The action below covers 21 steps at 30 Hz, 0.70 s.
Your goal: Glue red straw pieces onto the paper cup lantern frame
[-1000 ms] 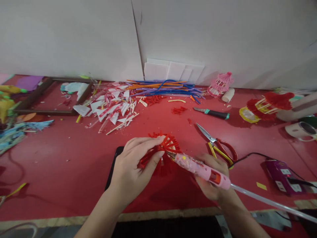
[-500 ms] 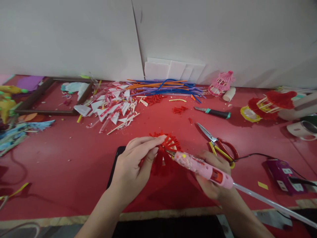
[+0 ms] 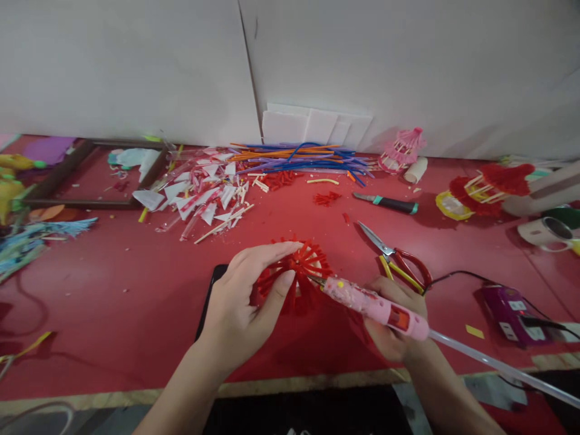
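My left hand (image 3: 247, 299) curves round the red fringed piece (image 3: 302, 275) on the table (image 3: 149, 302), thumb and forefinger apart — whether they grip it, I can't tell. My right hand (image 3: 403, 296) clasps the pink glue gun (image 3: 362, 300) — nozzle at the red strips.

My left hand (image 3: 244, 299): bare, slim-fingered — thumbnail (image 3: 289, 277) short
My right hand (image 3: 388, 345): bare, partly covered from view
My forearms (image 3: 186, 386): bare as far as they show
My lap (image 3: 312, 412): black clothing — tiny white marks, illegible
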Motion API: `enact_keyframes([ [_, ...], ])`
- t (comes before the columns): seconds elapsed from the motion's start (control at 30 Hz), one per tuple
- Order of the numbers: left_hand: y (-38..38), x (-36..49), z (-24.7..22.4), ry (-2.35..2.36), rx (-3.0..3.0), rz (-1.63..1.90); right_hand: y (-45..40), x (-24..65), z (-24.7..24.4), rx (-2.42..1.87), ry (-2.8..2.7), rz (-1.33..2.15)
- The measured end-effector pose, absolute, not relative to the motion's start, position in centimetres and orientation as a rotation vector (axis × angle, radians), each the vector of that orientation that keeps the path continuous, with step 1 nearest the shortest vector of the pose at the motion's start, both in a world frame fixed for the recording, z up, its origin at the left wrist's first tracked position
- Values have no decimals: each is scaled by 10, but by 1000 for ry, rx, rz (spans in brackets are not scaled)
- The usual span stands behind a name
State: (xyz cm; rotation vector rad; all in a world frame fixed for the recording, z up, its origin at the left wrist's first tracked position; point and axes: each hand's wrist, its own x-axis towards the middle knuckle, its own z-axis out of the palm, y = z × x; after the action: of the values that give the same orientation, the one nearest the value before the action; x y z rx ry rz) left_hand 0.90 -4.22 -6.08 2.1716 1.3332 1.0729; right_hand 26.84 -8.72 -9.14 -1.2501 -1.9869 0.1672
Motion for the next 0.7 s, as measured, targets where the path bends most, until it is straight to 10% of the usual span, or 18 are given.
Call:
enact_keyframes([
  [0.7, -38, 6, -70, 1338, 2213, 1057, -104, 280, -99, -1338, -1965, 236],
])
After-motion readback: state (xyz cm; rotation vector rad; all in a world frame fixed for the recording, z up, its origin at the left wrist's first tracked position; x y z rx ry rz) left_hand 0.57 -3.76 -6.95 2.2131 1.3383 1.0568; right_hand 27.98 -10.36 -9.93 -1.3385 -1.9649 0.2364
